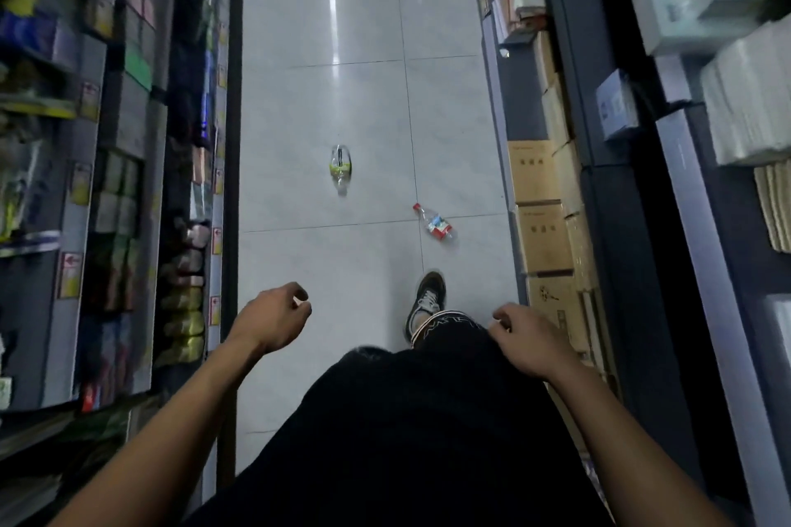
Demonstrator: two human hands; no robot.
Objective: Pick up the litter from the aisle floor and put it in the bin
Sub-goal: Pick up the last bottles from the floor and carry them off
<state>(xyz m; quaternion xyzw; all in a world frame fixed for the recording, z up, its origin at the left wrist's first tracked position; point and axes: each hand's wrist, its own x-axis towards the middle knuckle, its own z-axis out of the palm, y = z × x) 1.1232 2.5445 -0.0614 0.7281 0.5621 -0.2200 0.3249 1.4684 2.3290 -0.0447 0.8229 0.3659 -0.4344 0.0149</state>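
Two pieces of litter lie on the grey tiled aisle floor ahead of me. A clear plastic bottle with a green label (341, 168) lies in the middle of the aisle. A smaller clear bottle with a red cap and red label (433, 222) lies nearer, to the right. My left hand (274, 319) hangs in front of me with loosely curled fingers and holds nothing. My right hand (524, 340) hangs the same way, empty, above my right thigh. Both hands are well short of the bottles. No bin is in view.
Stocked shelves (128, 184) line the left side of the narrow aisle. Brown cardboard boxes (541, 205) stand stacked along the right side below dark shelving with white packs (744, 107). My right foot in a dark sneaker (426, 302) is stepped forward on the floor (321, 56).
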